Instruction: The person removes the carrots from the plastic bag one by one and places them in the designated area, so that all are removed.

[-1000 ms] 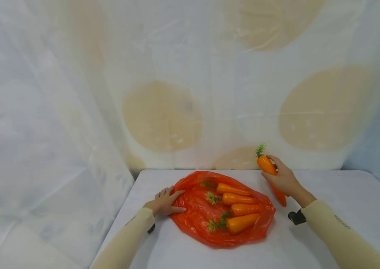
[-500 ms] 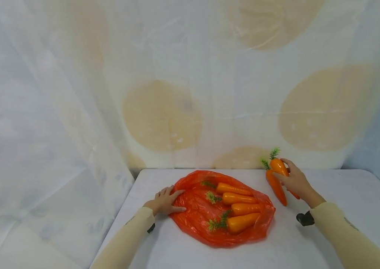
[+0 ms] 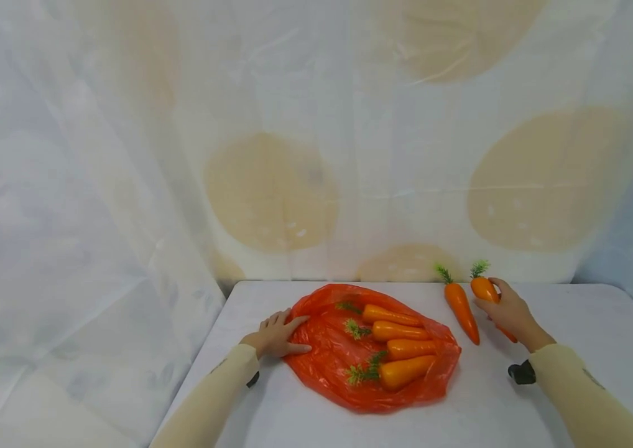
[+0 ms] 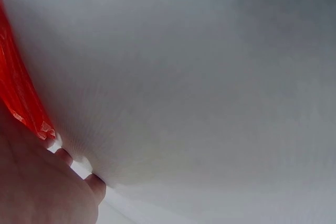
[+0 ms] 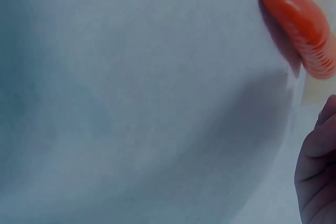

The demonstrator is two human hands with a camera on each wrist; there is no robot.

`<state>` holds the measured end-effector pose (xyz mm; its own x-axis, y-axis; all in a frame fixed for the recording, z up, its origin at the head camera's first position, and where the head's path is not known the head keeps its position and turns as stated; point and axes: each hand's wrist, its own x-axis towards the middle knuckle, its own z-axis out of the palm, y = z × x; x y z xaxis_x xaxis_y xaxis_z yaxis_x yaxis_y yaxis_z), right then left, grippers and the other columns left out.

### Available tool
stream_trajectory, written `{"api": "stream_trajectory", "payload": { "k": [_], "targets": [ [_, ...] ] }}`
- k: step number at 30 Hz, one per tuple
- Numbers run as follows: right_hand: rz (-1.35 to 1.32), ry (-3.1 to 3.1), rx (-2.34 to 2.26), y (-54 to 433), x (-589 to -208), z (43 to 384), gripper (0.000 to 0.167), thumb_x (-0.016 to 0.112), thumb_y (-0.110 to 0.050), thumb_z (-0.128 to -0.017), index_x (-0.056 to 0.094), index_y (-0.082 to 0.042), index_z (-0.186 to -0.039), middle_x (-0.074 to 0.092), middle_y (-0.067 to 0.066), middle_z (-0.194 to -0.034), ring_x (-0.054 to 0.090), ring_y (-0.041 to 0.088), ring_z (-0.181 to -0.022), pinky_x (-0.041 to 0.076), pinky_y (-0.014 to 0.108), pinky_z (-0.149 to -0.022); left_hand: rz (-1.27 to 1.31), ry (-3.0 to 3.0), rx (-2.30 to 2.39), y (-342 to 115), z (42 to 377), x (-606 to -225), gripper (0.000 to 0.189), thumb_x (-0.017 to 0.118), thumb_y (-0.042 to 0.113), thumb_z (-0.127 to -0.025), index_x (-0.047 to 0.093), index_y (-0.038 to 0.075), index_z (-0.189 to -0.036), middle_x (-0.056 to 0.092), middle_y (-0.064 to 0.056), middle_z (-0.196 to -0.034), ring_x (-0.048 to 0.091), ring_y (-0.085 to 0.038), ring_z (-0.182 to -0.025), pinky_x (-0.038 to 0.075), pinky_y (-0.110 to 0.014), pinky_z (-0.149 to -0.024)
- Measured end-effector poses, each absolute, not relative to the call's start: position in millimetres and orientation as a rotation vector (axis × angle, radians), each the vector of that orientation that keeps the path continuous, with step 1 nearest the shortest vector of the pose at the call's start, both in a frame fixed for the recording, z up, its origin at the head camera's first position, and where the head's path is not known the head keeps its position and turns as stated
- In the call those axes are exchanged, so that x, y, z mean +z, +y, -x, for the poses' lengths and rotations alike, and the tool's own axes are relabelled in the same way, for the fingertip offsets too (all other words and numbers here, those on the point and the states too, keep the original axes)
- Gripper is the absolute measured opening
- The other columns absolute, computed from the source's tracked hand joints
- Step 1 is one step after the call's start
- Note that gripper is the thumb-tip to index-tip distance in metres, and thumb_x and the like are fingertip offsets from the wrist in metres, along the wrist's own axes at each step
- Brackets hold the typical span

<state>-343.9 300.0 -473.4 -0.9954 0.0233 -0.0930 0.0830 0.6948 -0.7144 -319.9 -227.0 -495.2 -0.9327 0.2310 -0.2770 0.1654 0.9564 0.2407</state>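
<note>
My left hand (image 3: pixel 274 336) rests with spread fingers on the left edge of a red plastic bag (image 3: pixel 322 367); its fingers (image 4: pixel 63 157) press down by the bag's edge in the left wrist view. Several glossy orange carrots (image 3: pixel 400 331) with green tops lie on the bag in a row. To the right, my right hand (image 3: pixel 512 311) grips another carrot (image 3: pixel 483 287) near its leafy end, thumb on one side and fingers on the other. The hand hides part of it. A further carrot (image 3: pixel 462 311) lies just left of that hand, past the bag.
The white-covered table (image 3: pixel 294 429) runs back to a pale curtain (image 3: pixel 361 155) with tan round spots. More pale fabric (image 3: pixel 70 280) hangs along the left side. A dark wrist device (image 3: pixel 522 373) shows under my right cuff.
My right hand has moved right and lower with its carrot, away from the other loose carrot, which now shows whole beside it. The left hand and the bag have stayed still.
</note>
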Motion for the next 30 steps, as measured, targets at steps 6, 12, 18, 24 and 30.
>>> {"api": "stream_trajectory", "payload": {
  "k": [6,12,18,24,30],
  "targets": [
    [-0.128,2.813,-1.17,307,-481,348,0.089,0.056,-0.04,-0.097,0.004,0.008,-0.152,0.038,0.039,-0.132,0.06,0.03,-0.086,0.056,0.032,-0.068,-0.284,2.796,0.314,-227,320,-495,0.083,0.063,0.071,-0.08,0.03,0.045,-0.151,0.016,-0.008,-0.165,0.021,-0.041,-0.145,0.029,-0.07,-0.11],
    [-0.16,2.8,-1.163,308,-483,352,0.091,0.06,-0.03,-0.095,0.0,0.007,-0.153,0.03,0.041,-0.14,0.054,0.042,-0.1,0.057,0.046,-0.08,-0.285,2.8,0.308,-226,320,-492,0.082,0.064,0.07,-0.081,0.031,0.044,-0.151,0.016,-0.008,-0.165,0.022,-0.041,-0.145,0.031,-0.07,-0.109],
    [-0.195,2.815,-1.181,305,-484,351,0.09,0.061,-0.029,-0.095,0.002,0.007,-0.153,0.033,0.04,-0.136,0.055,0.041,-0.098,0.058,0.043,-0.075,-0.288,2.796,0.298,-225,319,-491,0.082,0.064,0.069,-0.081,0.031,0.043,-0.151,0.017,-0.009,-0.164,0.022,-0.041,-0.145,0.03,-0.068,-0.11],
    [-0.238,2.814,-1.191,302,-486,352,0.089,0.058,-0.04,-0.096,0.009,0.007,-0.153,0.037,0.037,-0.136,0.056,0.036,-0.093,0.058,0.037,-0.07,-0.283,2.79,0.32,-223,318,-488,0.081,0.064,0.069,-0.082,0.033,0.041,-0.151,0.018,-0.011,-0.163,0.023,-0.041,-0.145,0.029,-0.07,-0.109],
    [-0.27,2.769,-1.109,305,-495,353,0.091,0.053,-0.049,-0.097,0.012,0.013,-0.149,0.03,0.039,-0.142,0.045,0.05,-0.114,0.048,0.061,-0.095,-0.261,2.785,0.328,-223,317,-489,0.081,0.064,0.069,-0.081,0.033,0.042,-0.151,0.018,-0.01,-0.164,0.022,-0.041,-0.145,0.031,-0.071,-0.107]
  ]
}}
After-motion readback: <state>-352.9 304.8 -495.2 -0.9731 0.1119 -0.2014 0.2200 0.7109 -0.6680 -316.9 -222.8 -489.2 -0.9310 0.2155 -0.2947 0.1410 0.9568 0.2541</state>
